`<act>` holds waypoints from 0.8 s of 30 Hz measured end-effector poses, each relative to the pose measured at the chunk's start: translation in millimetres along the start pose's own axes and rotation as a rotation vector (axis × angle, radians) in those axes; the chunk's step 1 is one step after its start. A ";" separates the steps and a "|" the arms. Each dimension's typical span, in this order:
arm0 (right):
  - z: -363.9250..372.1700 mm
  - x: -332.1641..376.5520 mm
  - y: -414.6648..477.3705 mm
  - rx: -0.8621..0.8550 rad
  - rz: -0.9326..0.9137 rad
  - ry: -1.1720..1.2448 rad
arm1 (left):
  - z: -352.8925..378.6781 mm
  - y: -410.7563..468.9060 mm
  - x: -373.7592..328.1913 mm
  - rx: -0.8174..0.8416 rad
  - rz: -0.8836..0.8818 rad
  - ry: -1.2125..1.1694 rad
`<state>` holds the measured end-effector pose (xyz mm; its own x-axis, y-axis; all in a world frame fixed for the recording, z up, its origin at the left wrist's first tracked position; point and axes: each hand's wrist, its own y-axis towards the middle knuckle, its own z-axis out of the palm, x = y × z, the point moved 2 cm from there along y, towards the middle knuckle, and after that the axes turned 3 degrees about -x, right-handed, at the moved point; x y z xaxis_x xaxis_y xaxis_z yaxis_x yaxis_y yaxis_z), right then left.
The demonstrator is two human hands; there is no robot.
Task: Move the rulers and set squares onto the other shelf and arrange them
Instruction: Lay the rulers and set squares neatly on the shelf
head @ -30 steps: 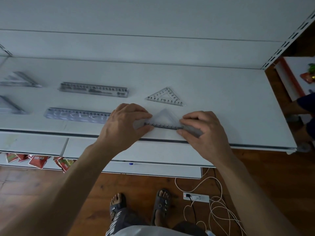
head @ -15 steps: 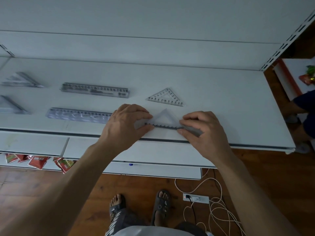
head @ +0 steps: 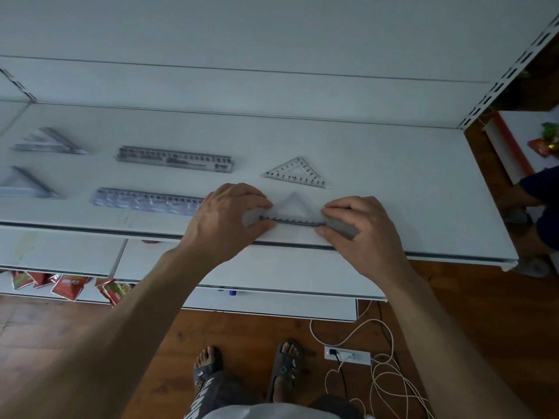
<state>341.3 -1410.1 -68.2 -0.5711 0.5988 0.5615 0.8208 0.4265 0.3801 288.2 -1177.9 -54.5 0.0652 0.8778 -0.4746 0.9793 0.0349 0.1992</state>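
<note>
On shelf [head: 393, 189], set square [head: 295, 207] crosswise, apex away

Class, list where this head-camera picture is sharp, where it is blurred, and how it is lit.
Head view: dim, bluish light; numbered set square sharp; far-left set squares smeared by blur; held set square pale, markings legible only along its near edge.

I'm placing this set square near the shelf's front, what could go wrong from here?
The set square, pinched by the left hand and right hand, sits close to the front edge of the shelf; a nudge might drop it. The left hand covers the end of the front ruler; pulling away could knock it askew.
</note>
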 end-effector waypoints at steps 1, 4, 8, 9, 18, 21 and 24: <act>-0.2 0.2 0.2 0.006 0.006 -0.002 | -0.1 -0.4 -0.2 0.001 0.008 0.005; -2.4 2.7 0.0 0.030 0.038 0.008 | -3.4 -3.5 -4.0 -0.039 0.003 -0.011; -7.4 9.0 1.1 0.036 0.156 0.071 | -22.5 -19.1 -6.9 -0.112 -0.022 -0.069; -8.5 11.2 2.3 0.044 0.206 0.094 | -29.5 -25.1 -4.6 -0.121 -0.030 -0.074; 29.7 119.0 44.6 -0.035 0.105 0.064 | -125.1 -117.9 75.4 -0.157 -0.260 -0.046; 85.2 200.6 66.9 0.065 0.009 0.078 | -168.9 -164.4 124.1 -0.131 -0.401 0.017; 151.8 287.1 78.2 0.199 -0.087 0.112 | -215.5 -219.3 178.3 -0.158 -0.547 0.095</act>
<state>239.7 -1102.0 11.1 -0.6256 0.4797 0.6152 0.7436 0.6052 0.2842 43.8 -926.1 2.0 -0.4675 0.7508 -0.4667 0.8248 0.5604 0.0753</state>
